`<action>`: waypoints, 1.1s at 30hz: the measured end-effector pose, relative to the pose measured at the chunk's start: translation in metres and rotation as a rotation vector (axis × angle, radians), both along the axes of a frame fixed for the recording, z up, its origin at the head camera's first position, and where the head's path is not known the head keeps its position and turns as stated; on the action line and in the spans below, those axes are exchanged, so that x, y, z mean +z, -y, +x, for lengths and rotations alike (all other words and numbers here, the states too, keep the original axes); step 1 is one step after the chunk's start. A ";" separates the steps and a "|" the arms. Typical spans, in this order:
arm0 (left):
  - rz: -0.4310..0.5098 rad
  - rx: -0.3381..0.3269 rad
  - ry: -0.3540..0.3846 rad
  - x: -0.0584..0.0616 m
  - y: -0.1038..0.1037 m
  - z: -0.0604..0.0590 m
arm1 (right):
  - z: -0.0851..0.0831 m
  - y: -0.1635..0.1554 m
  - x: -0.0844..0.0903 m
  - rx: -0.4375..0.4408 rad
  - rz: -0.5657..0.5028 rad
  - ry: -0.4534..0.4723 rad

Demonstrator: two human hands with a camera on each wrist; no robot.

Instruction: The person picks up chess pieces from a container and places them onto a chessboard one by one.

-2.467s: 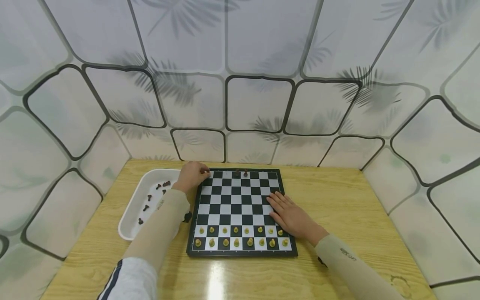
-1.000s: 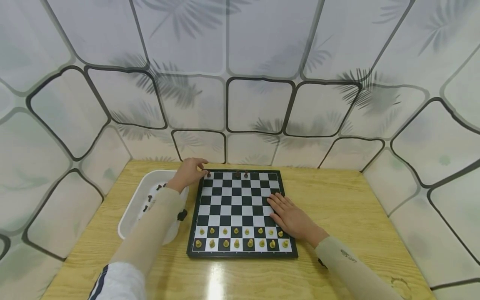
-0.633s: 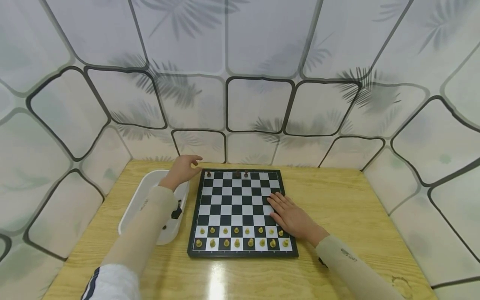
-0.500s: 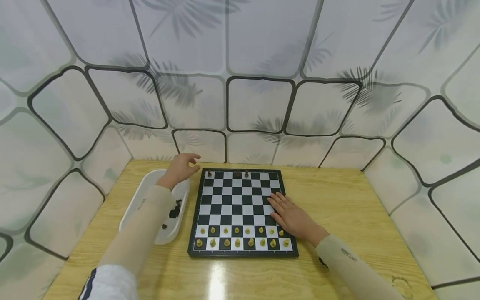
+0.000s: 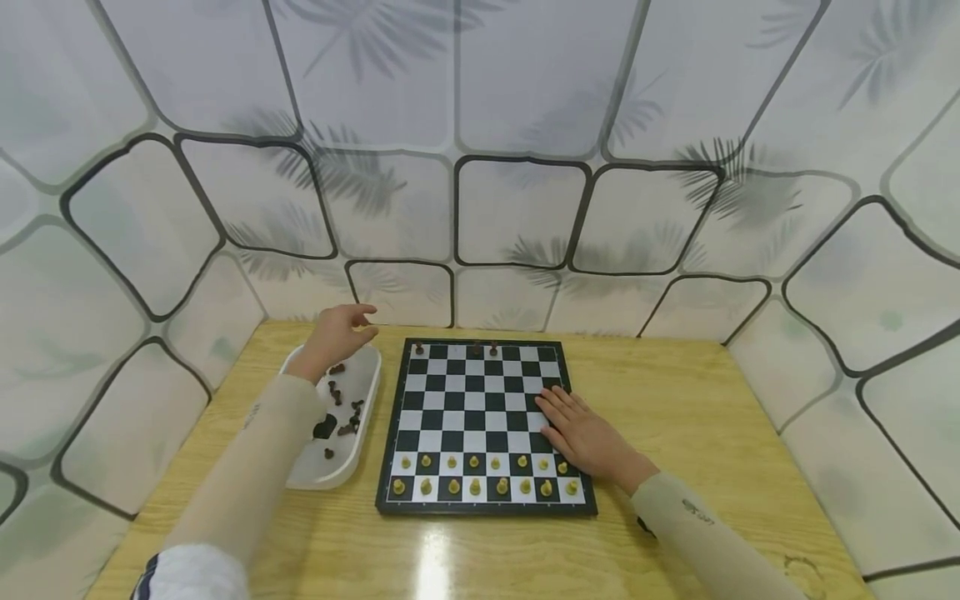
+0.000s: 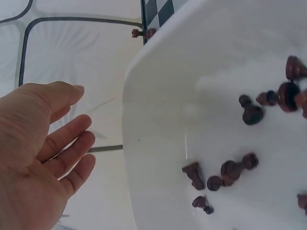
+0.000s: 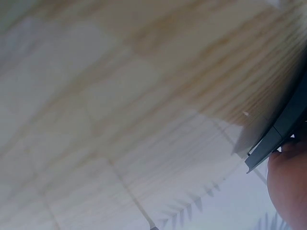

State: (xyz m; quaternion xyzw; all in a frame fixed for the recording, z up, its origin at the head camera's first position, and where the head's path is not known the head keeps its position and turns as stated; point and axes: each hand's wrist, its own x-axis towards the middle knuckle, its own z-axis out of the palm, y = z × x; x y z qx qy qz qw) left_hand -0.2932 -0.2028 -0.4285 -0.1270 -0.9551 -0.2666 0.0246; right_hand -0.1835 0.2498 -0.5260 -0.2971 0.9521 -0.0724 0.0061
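Observation:
My left hand (image 5: 333,340) hovers over the back end of the white tray (image 5: 365,417), fingers loosely bent and holding nothing. Dark brown chess pieces (image 6: 232,168) lie scattered in the tray, seen closely in the left wrist view. On the chessboard (image 5: 483,400), a brown rook (image 5: 419,348) stands at the far left corner. Two more brown pieces stand in that back row, one of them a brown piece (image 5: 493,350) near the middle. Yellow chess pieces (image 5: 474,485) fill the two near rows. My right hand (image 5: 583,429) rests flat on the board's right edge, fingers straight.
The wooden table (image 5: 660,400) extends around the board and tray. A patterned curtain-like wall (image 5: 517,208) encloses the back and both sides.
My left hand has let go of the brown rook at the board's far left corner and drawn back left over the tray. The right hand has stayed put.

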 end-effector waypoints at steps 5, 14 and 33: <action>0.036 -0.006 -0.036 -0.003 0.017 0.007 | 0.001 0.001 0.000 -0.012 0.014 0.006; 0.052 0.027 0.006 -0.007 0.037 0.022 | 0.001 0.001 0.002 0.000 0.009 0.003; 0.036 0.110 0.163 -0.026 0.050 0.036 | 0.000 0.001 -0.001 -0.005 0.006 0.006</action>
